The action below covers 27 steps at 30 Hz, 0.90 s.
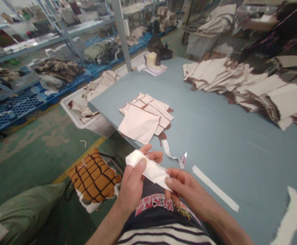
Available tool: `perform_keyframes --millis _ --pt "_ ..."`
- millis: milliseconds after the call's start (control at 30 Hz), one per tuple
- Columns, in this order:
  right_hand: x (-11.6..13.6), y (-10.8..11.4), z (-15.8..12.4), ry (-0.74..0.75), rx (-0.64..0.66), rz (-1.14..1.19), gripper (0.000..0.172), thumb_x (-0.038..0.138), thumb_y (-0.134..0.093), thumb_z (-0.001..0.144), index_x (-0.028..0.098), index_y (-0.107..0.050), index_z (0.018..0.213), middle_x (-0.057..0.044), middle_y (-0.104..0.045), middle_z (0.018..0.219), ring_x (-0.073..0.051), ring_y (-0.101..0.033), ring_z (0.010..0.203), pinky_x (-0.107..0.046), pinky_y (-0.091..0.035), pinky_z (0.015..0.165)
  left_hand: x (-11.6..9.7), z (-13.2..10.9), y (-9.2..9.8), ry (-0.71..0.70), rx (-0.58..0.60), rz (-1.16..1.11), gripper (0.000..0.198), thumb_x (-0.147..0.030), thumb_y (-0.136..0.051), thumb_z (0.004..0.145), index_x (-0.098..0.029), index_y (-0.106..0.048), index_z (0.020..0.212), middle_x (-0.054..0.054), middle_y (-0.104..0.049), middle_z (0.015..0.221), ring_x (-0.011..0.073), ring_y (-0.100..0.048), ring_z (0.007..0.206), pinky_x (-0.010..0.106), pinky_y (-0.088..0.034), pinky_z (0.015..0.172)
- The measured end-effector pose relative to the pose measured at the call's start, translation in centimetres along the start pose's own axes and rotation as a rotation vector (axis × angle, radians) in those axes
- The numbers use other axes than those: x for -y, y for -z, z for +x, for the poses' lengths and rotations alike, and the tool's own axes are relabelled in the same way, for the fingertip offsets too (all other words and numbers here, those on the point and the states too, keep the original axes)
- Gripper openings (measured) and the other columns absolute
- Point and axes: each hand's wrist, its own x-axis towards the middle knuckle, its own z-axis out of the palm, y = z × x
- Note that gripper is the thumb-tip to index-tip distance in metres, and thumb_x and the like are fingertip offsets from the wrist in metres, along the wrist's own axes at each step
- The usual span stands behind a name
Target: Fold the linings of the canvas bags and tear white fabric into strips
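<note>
A folded white strip of fabric or paper [152,170] is stretched between my hands, over the table's near edge. My left hand [135,173] pinches its left end, thumb on top and fingers behind. At the strip's right end, my right hand [180,185] grips it between thumb and fingers. Just beyond lies a stack of cream cloth pieces with brown edging [143,119]. A narrow white ribbon [170,153] trails from near the stack to a small purple-and-white object [184,158], its kind unclear. To the right rests a flat white strip [216,189].
The blue-grey table [189,119] carries a long row of cream cloth pieces [219,75] and a torn white piece [291,217]. A white bin of cloth [79,119] stands left. Below it is an orange checked cushion [93,177]. A metal post [122,37] rises behind the table.
</note>
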Motion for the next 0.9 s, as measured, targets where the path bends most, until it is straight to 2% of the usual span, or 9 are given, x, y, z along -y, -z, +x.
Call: perform_keyframes --millis 100,167,233,333,433,567,633,767,900 --pt "-0.4 0.9 -0.1 0.004 -0.091 -0.327 0.05 0.066 -0.057 0.095 0.019 -0.066 0.11 -0.008 -0.073 0.1 -0.019 -0.067 0.078 -0.029 -0.051 0.065 0.0 -0.6 0.8 -0.168 0.111 0.491 0.041 -0.033 -0.044 0.106 -0.021 -0.057 0.143 0.013 -0.067 0.137 0.0284 -0.058 0.132 0.047 -0.038 0.118" --pt "-0.3 1.7 0.0 0.068 -0.213 -0.494 0.051 0.067 -0.052 0.097 0.023 -0.069 0.117 -0.009 -0.072 0.11 -0.026 -0.067 0.099 -0.039 -0.054 0.084 -0.6 -0.7 0.9 -0.312 0.248 0.789 0.042 -0.023 -0.043 0.105 -0.022 -0.057 0.145 0.012 -0.063 0.143 0.0276 -0.053 0.137 0.047 -0.03 0.123" --pt "0.1 2.4 0.2 0.152 -0.237 -0.507 0.053 0.067 -0.047 0.099 0.024 -0.071 0.118 -0.01 -0.072 0.113 -0.03 -0.064 0.108 -0.047 -0.049 0.099 -1.3 -0.5 0.7 -0.405 0.387 0.918 0.046 -0.015 -0.045 0.101 -0.023 -0.058 0.145 0.011 -0.064 0.142 0.0269 -0.055 0.135 0.045 -0.033 0.121" --pt "1.3 3.0 0.7 0.27 -0.119 -0.417 0.057 0.063 -0.035 0.104 0.023 -0.074 0.116 -0.01 -0.073 0.116 -0.03 -0.063 0.111 -0.049 -0.042 0.108 -1.9 0.0 0.3 -0.454 0.543 1.006 0.052 -0.008 -0.045 0.097 -0.024 -0.057 0.145 0.011 -0.062 0.145 0.0261 -0.057 0.133 0.042 -0.041 0.116" --pt "2.4 2.8 1.1 0.348 -0.05 -0.438 0.057 0.061 -0.035 0.105 0.022 -0.075 0.113 -0.01 -0.074 0.116 -0.03 -0.064 0.112 -0.047 -0.042 0.108 -1.8 0.3 0.2 -0.541 0.618 1.149 0.054 -0.005 -0.045 0.093 -0.021 -0.056 0.143 0.014 -0.057 0.15 0.0275 -0.055 0.136 0.044 -0.041 0.116" --pt "2.9 2.3 1.4 0.349 -0.159 -0.499 0.052 0.063 -0.046 0.101 0.022 -0.072 0.117 -0.01 -0.071 0.126 -0.031 -0.061 0.12 -0.047 -0.041 0.108 -1.6 0.5 0.5 -0.565 0.625 1.291 0.052 -0.005 -0.047 0.09 -0.015 -0.059 0.139 0.02 -0.061 0.142 0.0343 -0.056 0.132 0.052 -0.042 0.113" --pt "3.0 2.2 1.6 0.336 -0.153 -0.505 0.055 0.066 -0.046 0.1 0.021 -0.071 0.117 -0.011 -0.072 0.124 -0.031 -0.062 0.117 -0.047 -0.041 0.107 -1.7 0.5 0.5 -0.549 0.656 1.305 0.05 -0.005 -0.047 0.088 -0.014 -0.062 0.135 0.022 -0.063 0.137 0.0372 -0.058 0.128 0.054 -0.045 0.109" --pt "3.5 2.1 2.3 0.244 0.017 -0.455 0.057 0.068 -0.052 0.095 0.018 -0.071 0.114 -0.01 -0.073 0.106 -0.026 -0.066 0.096 -0.038 -0.051 0.085 -1.5 0.4 0.0 -0.512 0.7 1.237 0.048 -0.001 -0.046 0.085 -0.019 -0.067 0.125 0.017 -0.068 0.128 0.0342 -0.059 0.127 0.053 -0.043 0.111" --pt "3.8 1.7 3.1 0.119 0.16 -0.341 0.051 0.065 -0.064 0.088 0.019 -0.073 0.106 -0.005 -0.07 0.094 -0.02 -0.063 0.081 -0.029 -0.049 0.069 -1.1 0.3 -0.5 -0.467 0.733 1.185 0.041 -0.001 -0.046 0.086 -0.02 -0.068 0.115 0.016 -0.071 0.124 0.0315 -0.062 0.123 0.049 -0.045 0.112"
